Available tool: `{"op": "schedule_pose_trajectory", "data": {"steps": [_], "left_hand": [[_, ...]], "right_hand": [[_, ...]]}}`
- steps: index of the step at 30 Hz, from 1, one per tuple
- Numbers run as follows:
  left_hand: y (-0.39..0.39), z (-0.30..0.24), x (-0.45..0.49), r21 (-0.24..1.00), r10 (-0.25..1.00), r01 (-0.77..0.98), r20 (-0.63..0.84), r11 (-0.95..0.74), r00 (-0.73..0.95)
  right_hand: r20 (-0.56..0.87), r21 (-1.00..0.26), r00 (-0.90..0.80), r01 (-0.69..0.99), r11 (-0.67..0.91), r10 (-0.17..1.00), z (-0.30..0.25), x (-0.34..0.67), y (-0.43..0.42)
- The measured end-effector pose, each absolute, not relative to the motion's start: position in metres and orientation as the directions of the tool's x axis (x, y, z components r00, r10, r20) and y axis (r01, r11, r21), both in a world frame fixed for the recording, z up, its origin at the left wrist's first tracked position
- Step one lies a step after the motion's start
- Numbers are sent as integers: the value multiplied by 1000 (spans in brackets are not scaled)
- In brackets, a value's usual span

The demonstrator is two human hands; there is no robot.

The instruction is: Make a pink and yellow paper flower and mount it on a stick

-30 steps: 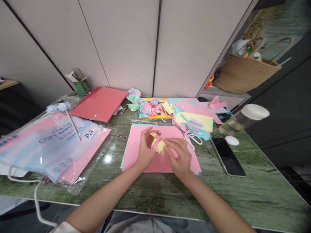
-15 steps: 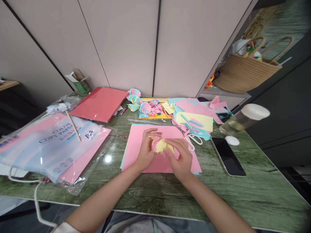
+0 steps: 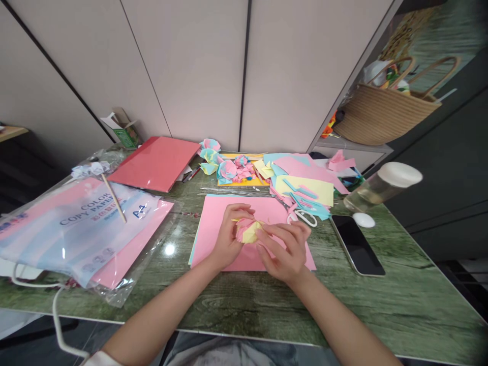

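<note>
My left hand (image 3: 227,236) is closed around the left side of a pink and yellow paper flower (image 3: 249,232), holding it above the stacked pink sheets (image 3: 213,254). Its fingers curve behind the petals, so part of the grip is hidden. On the flower's right side is my right hand (image 3: 286,250), with thumb and forefinger apart and the fingertips at the edge of the yellow petals. Whether they touch the paper I cannot tell. White-handled scissors (image 3: 305,217) lie just beyond the right hand, partly covered by paper scraps.
Behind the sheets lie thin wires (image 3: 232,191), finished paper flowers (image 3: 209,155) and coloured scraps (image 3: 305,188). A phone (image 3: 358,246) and a clear bottle (image 3: 381,185) stand right. A bag of copy paper (image 3: 87,229) and a red folder (image 3: 154,162) occupy the left.
My right hand has drawn back slightly to the right, its fingers spreading and uncovering more of the flower. My left hand keeps its hold, and the flower is turned a little.
</note>
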State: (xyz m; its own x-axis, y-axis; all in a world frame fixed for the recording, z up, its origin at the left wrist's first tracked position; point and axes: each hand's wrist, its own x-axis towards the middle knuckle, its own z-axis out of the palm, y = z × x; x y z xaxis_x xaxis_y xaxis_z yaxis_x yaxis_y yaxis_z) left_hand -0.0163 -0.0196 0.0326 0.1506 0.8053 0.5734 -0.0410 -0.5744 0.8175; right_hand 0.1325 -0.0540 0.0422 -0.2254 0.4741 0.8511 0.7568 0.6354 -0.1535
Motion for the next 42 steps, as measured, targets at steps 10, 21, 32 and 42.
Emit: {"op": "schedule_pose_trajectory", "data": {"steps": [10,21,32,42], "left_hand": [[-17,32,-20,785,783,51,607,-617,134],[-10,21,-13,980,981,-91,171,-180,-92],[-12,17,-10,900,990,-415,-104,132,90],[-11,25,-12,986,985,-62,146,-152,-89]], "right_hand": [[843,7,-342,779,627,416,34,141,-50],[477,-828,50,360,430,877,41,120,-39],[259,-946,70,218,238,963,22,118,-29],[328,-907,75,303,291,942,31,119,-37]]}}
